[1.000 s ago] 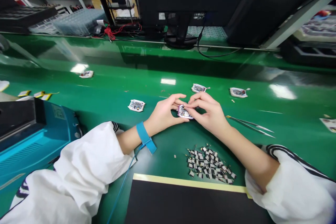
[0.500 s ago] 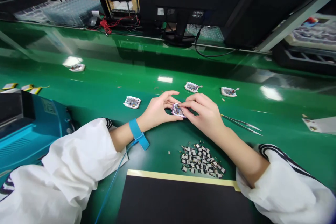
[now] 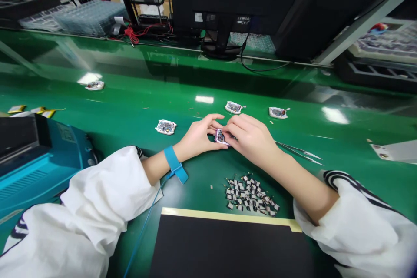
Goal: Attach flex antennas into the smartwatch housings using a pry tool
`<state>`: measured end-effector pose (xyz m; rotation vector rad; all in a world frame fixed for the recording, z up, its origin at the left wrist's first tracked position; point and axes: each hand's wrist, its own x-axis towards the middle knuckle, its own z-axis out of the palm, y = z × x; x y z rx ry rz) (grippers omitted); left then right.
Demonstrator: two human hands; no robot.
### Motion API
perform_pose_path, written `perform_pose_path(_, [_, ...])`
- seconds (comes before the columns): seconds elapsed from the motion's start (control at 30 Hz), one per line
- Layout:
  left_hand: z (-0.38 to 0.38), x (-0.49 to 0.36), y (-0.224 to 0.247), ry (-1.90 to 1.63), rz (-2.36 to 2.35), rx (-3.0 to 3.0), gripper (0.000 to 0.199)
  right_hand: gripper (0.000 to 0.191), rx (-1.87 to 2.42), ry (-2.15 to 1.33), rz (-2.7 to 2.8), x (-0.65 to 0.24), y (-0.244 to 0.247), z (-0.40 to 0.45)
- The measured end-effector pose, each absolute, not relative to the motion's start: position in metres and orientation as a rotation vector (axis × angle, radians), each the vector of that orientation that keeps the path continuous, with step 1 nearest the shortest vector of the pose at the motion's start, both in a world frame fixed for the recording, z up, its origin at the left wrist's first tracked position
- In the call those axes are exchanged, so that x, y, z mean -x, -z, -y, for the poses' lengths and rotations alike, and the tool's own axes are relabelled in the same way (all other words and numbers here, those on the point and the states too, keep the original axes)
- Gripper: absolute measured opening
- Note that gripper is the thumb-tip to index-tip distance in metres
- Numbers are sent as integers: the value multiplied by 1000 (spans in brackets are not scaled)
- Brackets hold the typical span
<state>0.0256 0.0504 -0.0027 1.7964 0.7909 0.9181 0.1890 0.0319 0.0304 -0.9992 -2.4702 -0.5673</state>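
Note:
My left hand (image 3: pixel 200 138) grips a small purple-edged watch case (image 3: pixel 220 136) with electronics inside, thumb at its near edge and fingers behind it. Over the case's right side, my right hand (image 3: pixel 249 137) has its fingers pinched together at the inner parts; whatever they hold is too small to make out. Similar white cases lie beyond my hands: one (image 3: pixel 166 127) to the left, one (image 3: pixel 233 107) just behind my right hand, one (image 3: pixel 278 113) farther right and one (image 3: pixel 94 85) far left. A blue strap (image 3: pixel 176 164) circles my left wrist.
Tweezers (image 3: pixel 301 152) lie right of my right hand. A pile of small metal parts (image 3: pixel 250 195) sits before a black mat (image 3: pixel 228 247). At the left stands a blue machine (image 3: pixel 65 152), with yellow-edged packs (image 3: pixel 17 108) behind it. A monitor stand (image 3: pixel 223 45) is at the back.
My right hand has shifted slightly left and covers more of the case, its fingers more tightly bunched. My left hand still holds the case. The view has shifted slightly.

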Motion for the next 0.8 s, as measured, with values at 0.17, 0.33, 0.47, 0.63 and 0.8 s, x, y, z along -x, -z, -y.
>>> perform_pose_path(0.17, [-53,-25,4,-896,-833,-1807,65,19,813,697,2590,-187,-37,-40])
perform_pose_path(0.33, [-51,-26,2,-866,-838,-1900,62,21,569,751,2748,-182,-47,-48])
perform_pose_path(0.47, [-52,-25,-6,-837,-836,-1984,59,18,512,535,2862,-196,-53,-60])
perform_pose_path(0.63, [-90,-2,-16,-1179,-1166,-2025,61,42,1289,211,2227,-232,-29,-94])
perform_pose_path(0.8, [-126,27,-10,-799,-1727,-2233,68,35,1547,-59,2194,-235,6,-125])
